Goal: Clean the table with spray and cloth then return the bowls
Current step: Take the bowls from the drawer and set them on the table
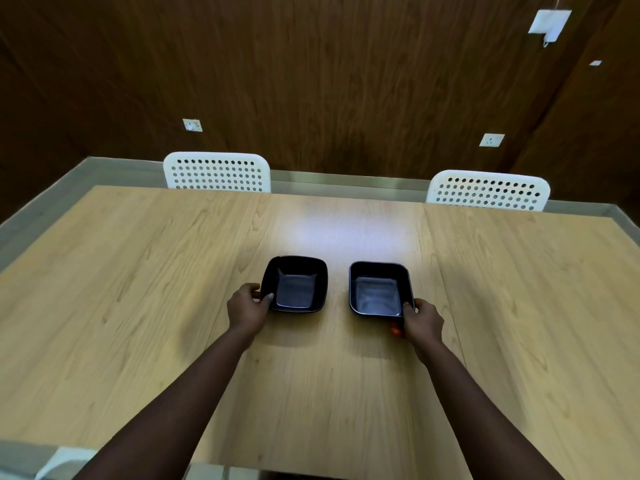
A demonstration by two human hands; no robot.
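Two hands are pinching bowls: my left hand is gripping the left bowl at eight o'clock, my right hand the right bowl at four; I'm judging them rigid, slick, breakable.

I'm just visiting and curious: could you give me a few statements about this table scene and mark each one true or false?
1. Two black square bowls, the left bowl and the right bowl, sit side by side, apart from each other. True.
2. The left hand grips the left bowl at its rim. True.
3. The right hand lies flat on the table, away from any bowl. False: it holds the near right corner of the right bowl.
4. The bowls are full of food. False: both look empty.
5. Two white perforated chairs, one and another, stand at the table's far side. True.
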